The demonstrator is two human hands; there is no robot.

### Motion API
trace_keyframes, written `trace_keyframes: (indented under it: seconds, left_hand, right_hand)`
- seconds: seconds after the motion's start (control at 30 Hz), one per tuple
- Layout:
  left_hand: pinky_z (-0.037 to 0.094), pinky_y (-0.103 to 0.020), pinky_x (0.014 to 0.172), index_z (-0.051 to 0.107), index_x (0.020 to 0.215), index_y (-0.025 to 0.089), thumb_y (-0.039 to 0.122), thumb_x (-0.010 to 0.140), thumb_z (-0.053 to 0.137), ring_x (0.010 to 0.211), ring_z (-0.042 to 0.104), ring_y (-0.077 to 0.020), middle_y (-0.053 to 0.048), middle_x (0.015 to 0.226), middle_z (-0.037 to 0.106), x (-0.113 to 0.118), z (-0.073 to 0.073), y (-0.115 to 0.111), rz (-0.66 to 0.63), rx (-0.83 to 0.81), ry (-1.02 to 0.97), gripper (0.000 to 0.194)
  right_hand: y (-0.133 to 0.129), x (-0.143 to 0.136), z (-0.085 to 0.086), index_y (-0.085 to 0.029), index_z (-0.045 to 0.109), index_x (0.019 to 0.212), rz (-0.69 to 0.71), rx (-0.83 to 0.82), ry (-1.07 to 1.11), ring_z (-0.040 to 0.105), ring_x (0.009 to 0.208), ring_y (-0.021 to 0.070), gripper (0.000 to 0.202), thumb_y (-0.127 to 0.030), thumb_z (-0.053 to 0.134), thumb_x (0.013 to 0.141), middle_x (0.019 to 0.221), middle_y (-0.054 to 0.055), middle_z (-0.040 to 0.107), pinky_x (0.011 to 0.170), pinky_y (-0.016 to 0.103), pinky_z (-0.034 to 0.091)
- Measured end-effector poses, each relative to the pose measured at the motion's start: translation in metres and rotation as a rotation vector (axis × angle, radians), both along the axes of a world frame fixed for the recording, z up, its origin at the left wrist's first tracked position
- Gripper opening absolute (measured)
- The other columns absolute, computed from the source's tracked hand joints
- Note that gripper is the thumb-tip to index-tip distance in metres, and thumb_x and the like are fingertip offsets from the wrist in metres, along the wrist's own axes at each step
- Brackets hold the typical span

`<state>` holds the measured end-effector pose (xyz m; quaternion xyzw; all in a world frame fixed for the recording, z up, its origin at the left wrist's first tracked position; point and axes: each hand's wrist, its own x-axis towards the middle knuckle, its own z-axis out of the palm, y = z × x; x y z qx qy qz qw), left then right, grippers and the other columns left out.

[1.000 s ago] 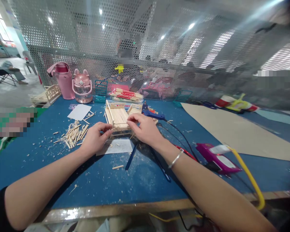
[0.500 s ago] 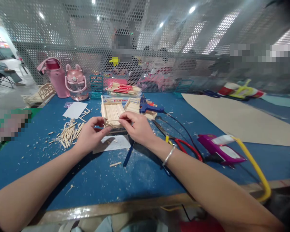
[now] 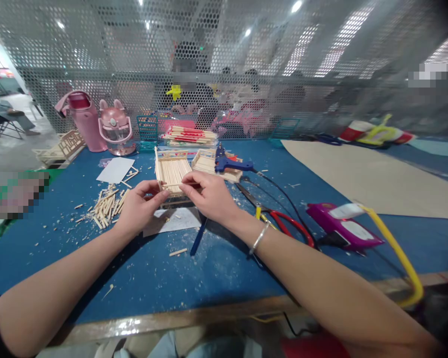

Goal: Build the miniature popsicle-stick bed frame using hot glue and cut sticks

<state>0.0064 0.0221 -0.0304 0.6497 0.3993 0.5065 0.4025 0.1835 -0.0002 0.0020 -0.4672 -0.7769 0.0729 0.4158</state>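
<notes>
A small frame model made of wooden sticks (image 3: 174, 170), with a slatted floor and low rails, is tilted up over the table between my hands. My left hand (image 3: 139, 206) grips its near left corner between thumb and fingers. At the near edge, my right hand (image 3: 211, 198) pinches a thin stick that lies across the rail; the fingertips are partly hidden. Under the model is a white sheet of paper (image 3: 175, 223) with crumbs on it. A blue-handled tool (image 3: 198, 239) sticks out below my right hand.
Right of my hands lie a blue glue gun (image 3: 231, 164), red-handled scissors (image 3: 289, 226) and a purple device (image 3: 343, 226) with a yellow strap. Cut sticks (image 3: 108, 205) are heaped at left. A pink bottle (image 3: 85, 122) and clear jug (image 3: 116, 129) stand by the mesh screen (image 3: 134, 64).
The view has shifted slightly. My left thumb and right fingertips have moved a little along the near rail; both hands keep their hold on the model.
</notes>
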Motion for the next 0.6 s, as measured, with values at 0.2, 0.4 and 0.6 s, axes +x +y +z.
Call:
trace_keyframes:
  seconds: [0.2, 0.4, 0.6]
  left_hand:
    - [0.048, -0.028, 0.068, 0.063, 0.087, 0.017, 0.032, 0.069, 0.066, 0.068, 0.055, -0.0121, -0.002, 0.081, 0.065, 0.0008, 0.0021, -0.0024, -0.006, -0.029, -0.017, 0.024]
    - [0.048, -0.026, 0.066, 0.059, 0.096, 0.017, 0.027, 0.062, 0.070, 0.076, 0.053, -0.0131, -0.005, 0.092, 0.061, -0.0027, 0.0019, -0.0030, 0.021, -0.046, -0.013, 0.037]
    - [0.045, -0.031, 0.072, 0.059, 0.091, 0.017, 0.032, 0.070, 0.066, 0.073, 0.054, -0.0136, -0.004, 0.089, 0.063, -0.0076, -0.0055, 0.0014, -0.007, -0.045, 0.146, 0.027]
  right_hand:
    - [0.0004, -0.0005, -0.0011, -0.018, 0.056, 0.076, 0.009, -0.017, 0.001, 0.055, 0.068, 0.0122, 0.011, -0.026, 0.052, 0.082, 0.073, 0.002, 0.061, 0.065, 0.026, 0.041]
    - [0.0000, 0.0032, -0.0034, -0.017, 0.056, 0.090, -0.017, 0.184, -0.032, 0.056, 0.087, 0.0178, 0.011, -0.022, 0.050, 0.081, 0.090, 0.007, 0.061, 0.079, 0.033, 0.044]
    - [-0.0082, 0.0004, -0.0017, -0.022, 0.061, 0.083, -0.087, 0.350, -0.157, 0.050, 0.101, 0.0215, 0.012, -0.021, 0.050, 0.081, 0.102, 0.007, 0.057, 0.091, 0.039, 0.038]
